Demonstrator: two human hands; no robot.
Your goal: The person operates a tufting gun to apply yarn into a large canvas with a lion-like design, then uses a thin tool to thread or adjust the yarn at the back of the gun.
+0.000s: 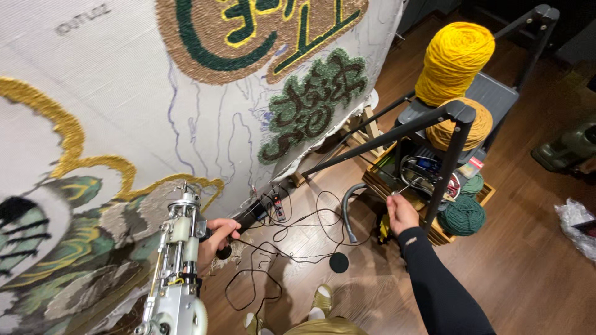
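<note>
My left hand (217,241) grips the handle of a metal tufting gun (177,267), whose tip points up at the stretched white tufting cloth (105,93). The cloth carries tufted patches in gold, green and brown. My right hand (402,214), in a black sleeve, is pinched on a thin strand of yarn next to the black stand (447,133). Above it a big yellow yarn cone (455,59) sits on the stand, with an ochre yarn ball (475,127) behind.
A wooden crate (434,232) holds green yarn balls (461,215) and a round metal tool. Black cables (273,254) and a grey hose (349,211) lie on the wooden floor. A plastic bag (577,226) lies at the right. My feet show at the bottom.
</note>
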